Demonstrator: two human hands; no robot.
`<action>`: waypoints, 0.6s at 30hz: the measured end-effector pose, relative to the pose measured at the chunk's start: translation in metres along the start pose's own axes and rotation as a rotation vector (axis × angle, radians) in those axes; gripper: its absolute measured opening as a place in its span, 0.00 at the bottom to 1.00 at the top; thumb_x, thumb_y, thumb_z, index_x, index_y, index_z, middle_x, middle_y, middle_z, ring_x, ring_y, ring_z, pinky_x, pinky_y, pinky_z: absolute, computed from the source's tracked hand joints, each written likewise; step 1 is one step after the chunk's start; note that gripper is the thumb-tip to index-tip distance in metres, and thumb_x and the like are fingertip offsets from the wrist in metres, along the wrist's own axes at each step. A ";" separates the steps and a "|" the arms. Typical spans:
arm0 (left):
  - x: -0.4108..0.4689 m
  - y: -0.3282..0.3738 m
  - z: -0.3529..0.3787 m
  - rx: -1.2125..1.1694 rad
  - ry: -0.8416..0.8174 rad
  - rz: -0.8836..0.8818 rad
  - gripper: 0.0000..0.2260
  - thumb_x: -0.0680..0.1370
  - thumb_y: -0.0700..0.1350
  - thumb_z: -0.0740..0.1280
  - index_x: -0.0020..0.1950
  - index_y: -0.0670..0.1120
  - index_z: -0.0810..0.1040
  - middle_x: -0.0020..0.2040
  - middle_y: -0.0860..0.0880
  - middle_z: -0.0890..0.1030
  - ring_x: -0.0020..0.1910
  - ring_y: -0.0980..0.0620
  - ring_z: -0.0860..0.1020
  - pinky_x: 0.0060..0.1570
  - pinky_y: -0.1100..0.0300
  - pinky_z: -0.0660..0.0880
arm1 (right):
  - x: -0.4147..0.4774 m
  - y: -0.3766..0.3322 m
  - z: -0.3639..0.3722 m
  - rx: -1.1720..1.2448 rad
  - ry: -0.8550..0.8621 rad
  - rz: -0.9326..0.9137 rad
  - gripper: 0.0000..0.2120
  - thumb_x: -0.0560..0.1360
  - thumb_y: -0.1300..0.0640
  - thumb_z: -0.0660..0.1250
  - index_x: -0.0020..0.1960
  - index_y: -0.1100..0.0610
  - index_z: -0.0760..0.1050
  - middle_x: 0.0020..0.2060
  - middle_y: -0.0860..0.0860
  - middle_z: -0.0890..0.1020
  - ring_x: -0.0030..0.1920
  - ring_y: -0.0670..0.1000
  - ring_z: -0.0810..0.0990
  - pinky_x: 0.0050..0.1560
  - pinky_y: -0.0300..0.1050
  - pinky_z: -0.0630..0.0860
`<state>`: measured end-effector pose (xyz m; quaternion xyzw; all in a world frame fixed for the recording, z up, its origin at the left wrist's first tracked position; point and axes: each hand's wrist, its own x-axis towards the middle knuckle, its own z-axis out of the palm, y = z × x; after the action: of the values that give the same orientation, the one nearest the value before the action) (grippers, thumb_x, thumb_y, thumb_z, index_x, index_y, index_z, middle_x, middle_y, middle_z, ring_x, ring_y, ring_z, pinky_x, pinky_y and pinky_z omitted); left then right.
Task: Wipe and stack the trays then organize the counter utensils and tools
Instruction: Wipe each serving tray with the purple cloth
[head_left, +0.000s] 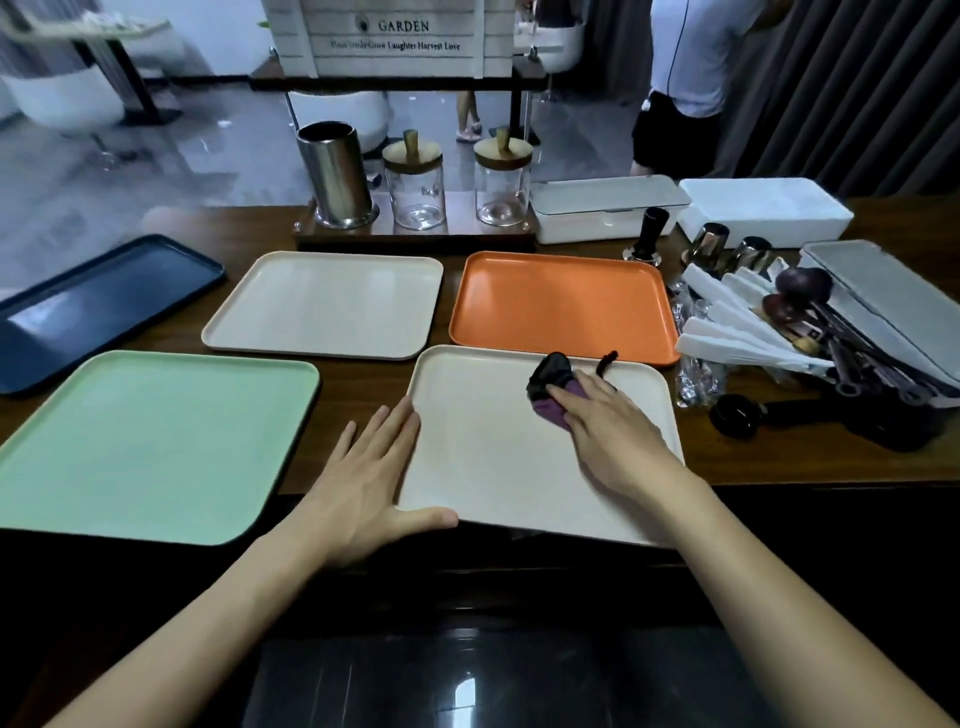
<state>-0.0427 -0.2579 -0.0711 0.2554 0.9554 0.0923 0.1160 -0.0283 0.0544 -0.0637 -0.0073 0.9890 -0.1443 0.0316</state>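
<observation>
Several trays lie flat on the dark wooden counter. A cream tray (483, 457) sits nearest, right of centre. My left hand (369, 478) rests flat on its left edge, thumb along the front rim. My right hand (608, 426) presses a purple and black cloth (550, 389) onto the tray's upper right part. A mint green tray (150, 441) lies at the near left. Behind are a second cream tray (327, 306), an orange tray (561, 306) and a dark blue tray (98, 306) at the far left.
At the right lies a heap of utensils (810, 332): white-handled tools, dark spoons, metal cups, a black tamper (649, 234). White lidded boxes (602, 208) stand behind. A steel cylinder (335, 174) and two glass jars (415, 187) sit on a stand. A person stands at the back right.
</observation>
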 end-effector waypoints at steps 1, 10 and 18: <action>0.000 0.000 -0.001 0.010 -0.008 -0.005 0.60 0.63 0.86 0.49 0.83 0.52 0.36 0.81 0.56 0.32 0.80 0.55 0.32 0.80 0.47 0.37 | -0.009 0.000 0.000 -0.006 -0.010 -0.001 0.23 0.85 0.55 0.52 0.80 0.46 0.59 0.81 0.54 0.56 0.80 0.54 0.52 0.78 0.51 0.53; -0.001 0.001 -0.005 0.001 -0.027 -0.007 0.57 0.64 0.85 0.52 0.82 0.57 0.35 0.81 0.57 0.32 0.81 0.54 0.35 0.80 0.47 0.38 | -0.053 -0.051 0.017 0.119 -0.060 -0.262 0.22 0.84 0.54 0.57 0.77 0.44 0.65 0.80 0.50 0.58 0.80 0.52 0.54 0.78 0.46 0.51; -0.025 0.010 0.000 -0.242 0.150 -0.056 0.57 0.68 0.78 0.65 0.82 0.57 0.35 0.83 0.57 0.43 0.81 0.59 0.43 0.81 0.52 0.45 | -0.035 -0.083 -0.004 0.278 0.014 -0.184 0.21 0.84 0.53 0.59 0.75 0.39 0.67 0.79 0.44 0.61 0.77 0.48 0.62 0.70 0.45 0.65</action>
<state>-0.0174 -0.2624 -0.0643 0.2052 0.9500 0.2225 0.0765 0.0069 -0.0235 -0.0337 -0.0922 0.9549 -0.2822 0.0119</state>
